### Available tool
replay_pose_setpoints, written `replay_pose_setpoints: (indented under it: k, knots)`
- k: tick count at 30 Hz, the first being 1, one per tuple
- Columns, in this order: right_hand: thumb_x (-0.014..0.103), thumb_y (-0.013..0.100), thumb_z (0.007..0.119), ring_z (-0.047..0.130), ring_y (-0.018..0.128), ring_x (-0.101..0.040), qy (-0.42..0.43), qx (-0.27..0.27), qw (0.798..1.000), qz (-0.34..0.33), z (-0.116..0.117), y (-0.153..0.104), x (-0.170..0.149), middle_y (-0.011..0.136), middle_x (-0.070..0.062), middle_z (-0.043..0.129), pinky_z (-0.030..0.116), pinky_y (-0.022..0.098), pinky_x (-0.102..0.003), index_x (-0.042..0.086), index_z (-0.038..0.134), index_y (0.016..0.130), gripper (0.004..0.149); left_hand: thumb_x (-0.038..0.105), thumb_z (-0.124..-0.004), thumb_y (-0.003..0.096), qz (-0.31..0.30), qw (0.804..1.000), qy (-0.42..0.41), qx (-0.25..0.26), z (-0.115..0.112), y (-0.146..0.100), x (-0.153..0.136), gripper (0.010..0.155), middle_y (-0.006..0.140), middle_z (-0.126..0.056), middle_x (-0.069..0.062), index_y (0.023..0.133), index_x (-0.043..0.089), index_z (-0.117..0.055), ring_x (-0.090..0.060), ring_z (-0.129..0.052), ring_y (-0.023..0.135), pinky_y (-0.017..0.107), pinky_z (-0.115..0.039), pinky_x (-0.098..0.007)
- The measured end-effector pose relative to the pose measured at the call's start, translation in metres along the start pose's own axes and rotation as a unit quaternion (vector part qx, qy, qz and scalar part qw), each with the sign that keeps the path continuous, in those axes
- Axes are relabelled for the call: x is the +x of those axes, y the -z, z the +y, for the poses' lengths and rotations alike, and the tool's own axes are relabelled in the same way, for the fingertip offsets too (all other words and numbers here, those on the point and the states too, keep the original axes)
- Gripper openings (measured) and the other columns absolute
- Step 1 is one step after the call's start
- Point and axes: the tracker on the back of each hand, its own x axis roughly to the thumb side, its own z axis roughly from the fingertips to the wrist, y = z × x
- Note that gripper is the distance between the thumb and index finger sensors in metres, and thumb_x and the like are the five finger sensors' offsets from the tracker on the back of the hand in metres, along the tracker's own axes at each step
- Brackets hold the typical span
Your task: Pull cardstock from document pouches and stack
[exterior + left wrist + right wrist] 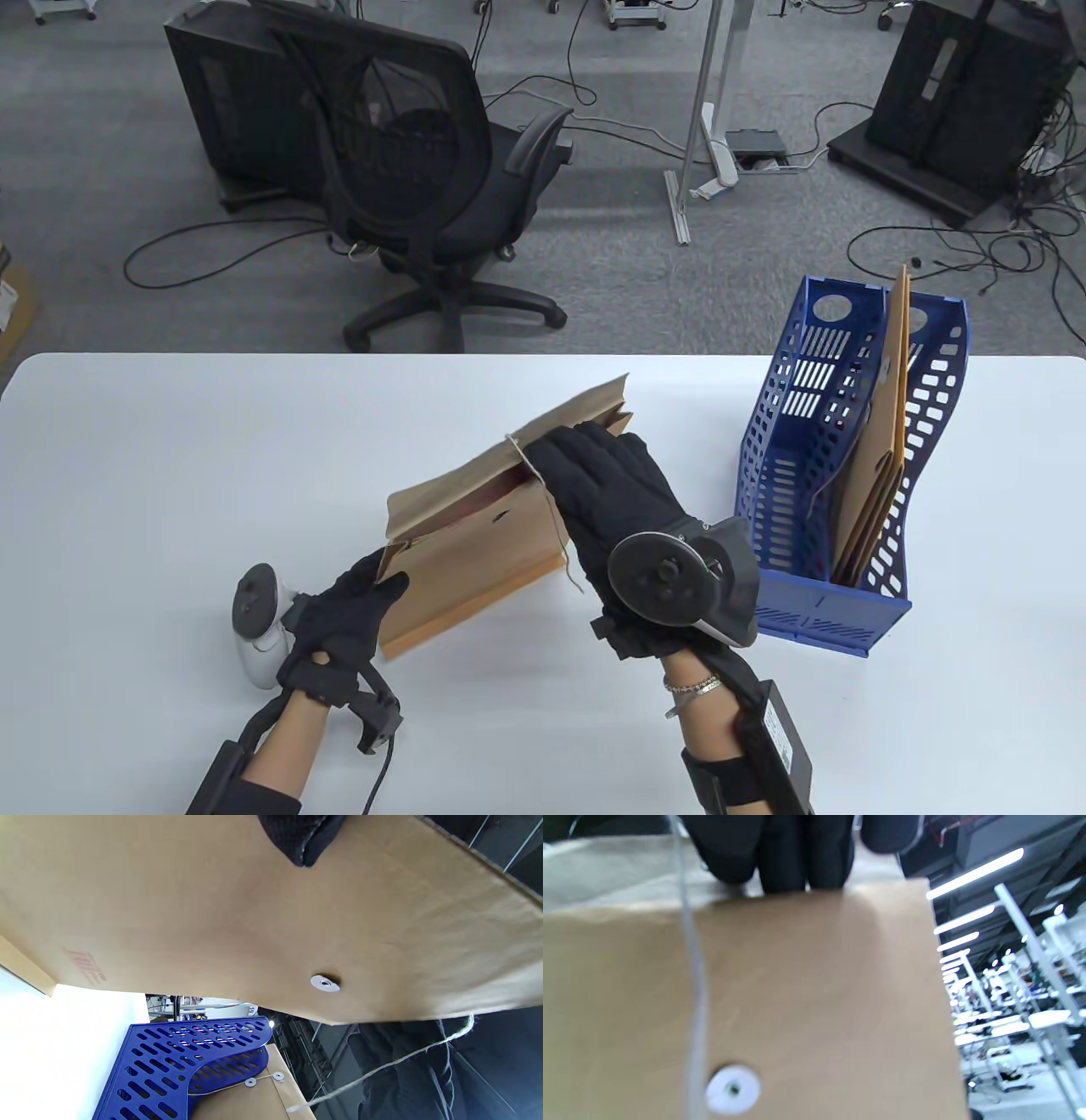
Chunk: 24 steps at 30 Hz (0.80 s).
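A brown kraft document pouch is held tilted over the middle of the table, its mouth open toward the far side. A reddish cardstock sheet shows inside the mouth. My left hand grips the pouch's near left corner; its fingertip presses on the paper. My right hand lies over the pouch's upper right edge, and its fingers curl over that edge. The pouch's closing string hangs loose. I cannot tell whether the right fingers touch the cardstock.
A blue perforated file holder stands at the right of the table with several more brown pouches upright in it. It also shows in the left wrist view. An office chair stands beyond the table's far edge.
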Motion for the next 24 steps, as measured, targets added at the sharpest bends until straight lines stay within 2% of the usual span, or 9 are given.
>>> replay_pose_setpoints:
  k: [5,7,10,13,16,19,24]
  knots:
    - [0.036,0.051,0.077,0.093,0.073,-0.020,-0.083,-0.002,0.996,-0.027,-0.005,0.003,0.009,0.079,0.004,0.091,0.075,0.066,-0.045,0.032,0.081,0.090,0.039,0.028,-0.072,0.0520,-0.005,1.000,0.008,0.009,0.001,-0.003,0.001,0.043,0.110,-0.076,0.007,0.091,0.048,-0.076,-0.019,-0.076,0.103,0.076,-0.056,-0.055]
    - [0.040,0.048,0.080,0.091,0.077,-0.021,-0.114,0.009,0.992,-0.049,-0.003,0.003,0.013,0.083,0.005,0.089,0.074,0.068,-0.045,0.032,0.079,0.092,0.045,0.028,-0.073,0.0518,-0.010,1.000,0.009,0.020,0.002,-0.005,0.002,0.043,0.109,-0.076,0.006,0.091,0.047,-0.077,-0.019,-0.076,0.103,0.076,-0.057,-0.055]
    - [0.043,0.046,0.080,0.084,0.094,-0.023,-0.125,0.038,0.989,-0.067,0.000,0.003,0.016,0.099,0.005,0.081,0.070,0.074,-0.044,0.033,0.074,0.098,0.053,0.028,-0.073,0.0517,-0.014,1.000,0.012,0.022,0.003,-0.007,0.004,0.043,0.109,-0.077,0.006,0.090,0.047,-0.077,-0.019,-0.077,0.103,0.075,-0.057,-0.055]
    - [0.043,0.044,0.081,0.082,0.096,-0.024,-0.111,0.051,0.990,-0.073,0.004,0.004,0.017,0.102,0.002,0.079,0.069,0.074,-0.045,0.031,0.074,0.098,0.055,0.028,-0.073,0.0516,-0.016,0.999,0.013,0.026,0.004,-0.008,0.004,0.043,0.109,-0.077,0.006,0.090,0.047,-0.077,-0.019,-0.077,0.102,0.075,-0.057,-0.055]
    - [0.049,0.042,0.080,0.067,0.108,-0.024,-0.122,0.138,0.979,-0.087,0.010,0.008,0.018,0.113,0.002,0.064,0.056,0.081,-0.046,0.033,0.063,0.107,0.068,0.028,-0.073,0.0514,-0.019,0.999,0.006,0.033,0.005,-0.010,0.004,0.043,0.108,-0.078,0.006,0.090,0.047,-0.077,-0.019,-0.078,0.102,0.075,-0.058,-0.055]
    - [0.051,0.042,0.079,0.055,0.112,-0.025,-0.119,0.212,0.967,-0.076,0.015,0.013,0.019,0.118,0.000,0.053,0.048,0.083,-0.049,0.034,0.055,0.111,0.075,0.029,-0.073,0.0517,-0.016,0.999,0.010,0.032,0.007,-0.010,0.004,0.043,0.108,-0.077,0.006,0.090,0.047,-0.077,-0.019,-0.078,0.102,0.075,-0.058,-0.055]
    - [0.051,0.041,0.080,0.058,0.111,-0.027,-0.125,0.256,0.955,-0.076,0.016,0.020,0.029,0.118,-0.002,0.054,0.049,0.083,-0.049,0.033,0.057,0.111,0.075,0.029,-0.073,0.0510,-0.018,0.999,-0.002,0.031,0.007,-0.010,0.004,0.043,0.107,-0.079,0.006,0.090,0.046,-0.078,-0.019,-0.079,0.100,0.074,-0.059,-0.054]
